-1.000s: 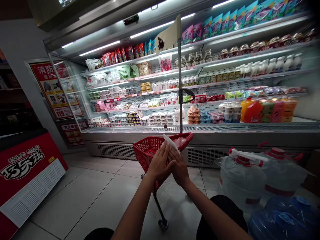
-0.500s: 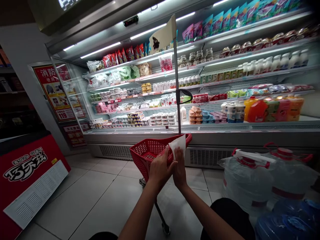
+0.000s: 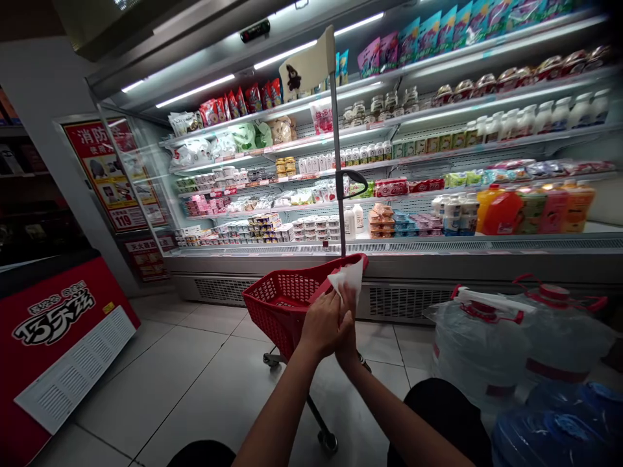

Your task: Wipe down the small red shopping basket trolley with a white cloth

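A white tissue (image 3: 353, 275) is spread over the fingers of my right hand (image 3: 347, 331), which are closed against it. My left hand (image 3: 318, 323) presses up against the right one, fingers curled and thumb crossing over toward it. What lies between the two palms is hidden. Just beyond both hands stands a red basket cart (image 3: 272, 318) with slotted sides. From its back rises a grey pole (image 3: 337, 130) with a black loop handle (image 3: 354, 184) and a cream flag (image 3: 306, 68) bearing a small bear. I cannot tell whether my fingers touch the cart's rim.
An open refrigerated case (image 3: 413, 266) full of packaged dairy and drinks runs across the back. At the left is a red freezer (image 3: 78, 311). Large clear water jugs (image 3: 481, 344) and blue bottles (image 3: 555, 428) crowd the right side. Pale tiles (image 3: 195, 383) cover the floor.
My left fingers have curled in closer against the right hand, and the tissue has crumpled a little. Cart and pole have shifted slightly to the left in view.
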